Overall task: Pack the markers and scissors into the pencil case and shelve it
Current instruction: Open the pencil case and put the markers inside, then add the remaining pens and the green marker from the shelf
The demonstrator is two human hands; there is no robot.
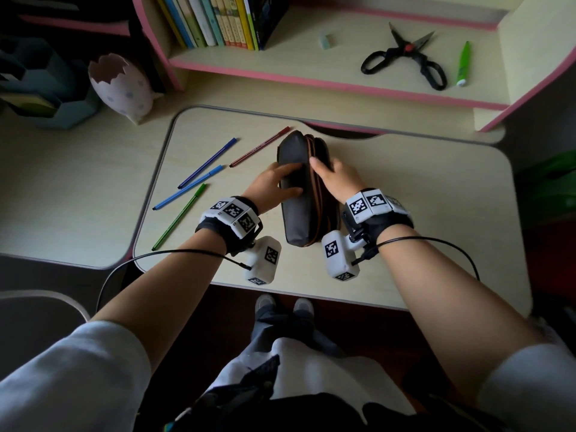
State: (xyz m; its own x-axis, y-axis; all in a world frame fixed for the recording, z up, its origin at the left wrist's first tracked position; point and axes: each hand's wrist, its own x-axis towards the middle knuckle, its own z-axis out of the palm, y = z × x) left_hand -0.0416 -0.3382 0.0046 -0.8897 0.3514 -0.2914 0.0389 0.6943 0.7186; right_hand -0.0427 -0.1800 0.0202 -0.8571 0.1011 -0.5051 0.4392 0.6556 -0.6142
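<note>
A dark grey pencil case [296, 216] with a brown zip lies lengthwise on the desk panel [420, 213]. My left hand [271, 185] holds its left side, thumb and fingers curled over the fabric. My right hand [336, 177] grips its right edge by the zip. Left of the case lie several markers: dark red [258, 147], dark blue [207, 163], light blue [187, 187] and green [179, 217]. Black scissors [405, 56] lie open on the shelf at the back right, with a green marker [463, 63] beside them.
A row of books [218, 20] stands on the pink-edged shelf [280, 74], with a small eraser [325, 39] near them. An eggshell-shaped pot [120, 85] and a blue organiser [46, 88] stand at the back left. My feet show below the desk edge.
</note>
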